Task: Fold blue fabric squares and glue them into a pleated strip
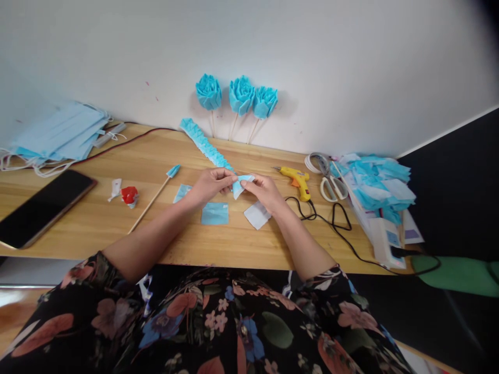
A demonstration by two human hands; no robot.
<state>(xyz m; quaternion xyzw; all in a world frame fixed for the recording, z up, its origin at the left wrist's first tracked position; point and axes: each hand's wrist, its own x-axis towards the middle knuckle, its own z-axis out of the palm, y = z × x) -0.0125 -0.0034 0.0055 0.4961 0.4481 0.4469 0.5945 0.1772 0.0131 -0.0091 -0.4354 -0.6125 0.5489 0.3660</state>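
Pinching a small folded blue piece (240, 186) between both hands, with left hand (210, 185) gripping one side by thumb and fingers and right hand (268, 193) the other. Held over the tabletop (222, 249), beside the near end of a pleated strip (205, 145). Probably very light, thin and soft, likely to slip out of fold if loosened and to tear or distort if tugged hard. Best taken by the folded edges, with flat, gentle fingertips. Close to a blue square (214, 213) and a pale square (257, 214) on the body side of the grip, with a yellow glue gun (295, 179) to its right and a blue-tipped stick (154, 200) to its left.
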